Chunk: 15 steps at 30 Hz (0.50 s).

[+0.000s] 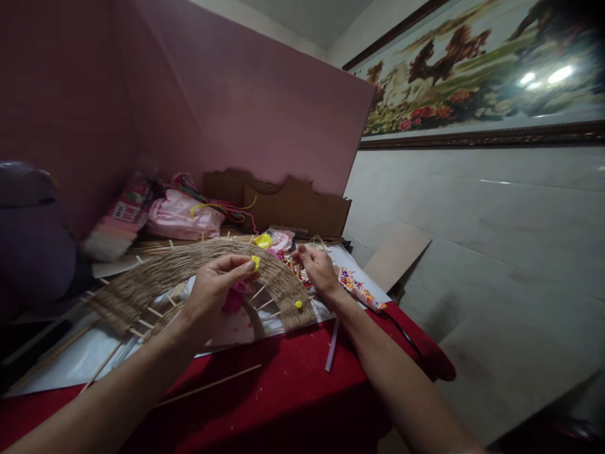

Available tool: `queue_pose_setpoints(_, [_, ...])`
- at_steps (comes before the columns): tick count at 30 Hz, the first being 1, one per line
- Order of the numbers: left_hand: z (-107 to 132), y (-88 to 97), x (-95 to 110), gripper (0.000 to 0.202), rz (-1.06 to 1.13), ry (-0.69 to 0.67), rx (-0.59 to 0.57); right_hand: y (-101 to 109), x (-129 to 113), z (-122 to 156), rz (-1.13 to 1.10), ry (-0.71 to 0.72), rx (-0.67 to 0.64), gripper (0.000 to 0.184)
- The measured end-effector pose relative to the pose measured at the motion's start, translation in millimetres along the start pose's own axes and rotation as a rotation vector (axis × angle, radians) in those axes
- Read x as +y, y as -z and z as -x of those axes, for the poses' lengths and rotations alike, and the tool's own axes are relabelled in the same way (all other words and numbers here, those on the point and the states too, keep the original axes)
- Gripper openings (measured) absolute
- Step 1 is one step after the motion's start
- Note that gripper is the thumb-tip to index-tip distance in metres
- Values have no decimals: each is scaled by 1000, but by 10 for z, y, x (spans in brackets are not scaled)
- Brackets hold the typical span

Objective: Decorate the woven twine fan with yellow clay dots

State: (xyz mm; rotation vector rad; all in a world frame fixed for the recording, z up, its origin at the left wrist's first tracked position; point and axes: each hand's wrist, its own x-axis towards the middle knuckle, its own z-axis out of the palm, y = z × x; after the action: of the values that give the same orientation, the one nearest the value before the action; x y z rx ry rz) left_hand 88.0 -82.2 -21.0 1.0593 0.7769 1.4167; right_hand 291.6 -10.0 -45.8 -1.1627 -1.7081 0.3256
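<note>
A curved band of woven jute twine point(189, 268) on thin wooden sticks arches across the table. My left hand point(217, 287) rests on its middle, fingers pinched on a small yellow piece point(256, 262). My right hand point(317, 268) is at the band's right end, fingers curled and pinched on something I cannot make out. Another small yellow piece point(298, 304) sits on the band's lower right end. Pink material point(235, 297) shows under my left hand.
A red cloth point(293, 378) covers the table, with white sheets point(94, 353) and loose sticks point(210, 383) on it. Behind lie pink bags point(182, 214), cardboard point(293, 205), a flowered object point(362, 291) and a pink partition point(236, 101). A framed painting point(477, 69) hangs on the right wall.
</note>
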Motion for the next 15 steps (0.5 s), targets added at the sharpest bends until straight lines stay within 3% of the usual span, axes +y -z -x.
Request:
queue_pose_setpoints(3, [31, -25, 19, 24, 22, 48, -6, 33, -109, 49, -18, 77, 84, 48])
queue_pose_setpoints(5, [57, -52, 32, 24, 29, 81, -21, 67, -232, 109, -62, 204, 112, 36])
queue_pose_setpoints(9, [103, -102, 41, 22, 48, 123, -99, 85, -444, 250, -170, 460, 5, 17])
queue_pose_setpoints(15, [92, -75, -5, 18, 2, 118, -141, 2, -477, 355, -177, 532, -90, 16])
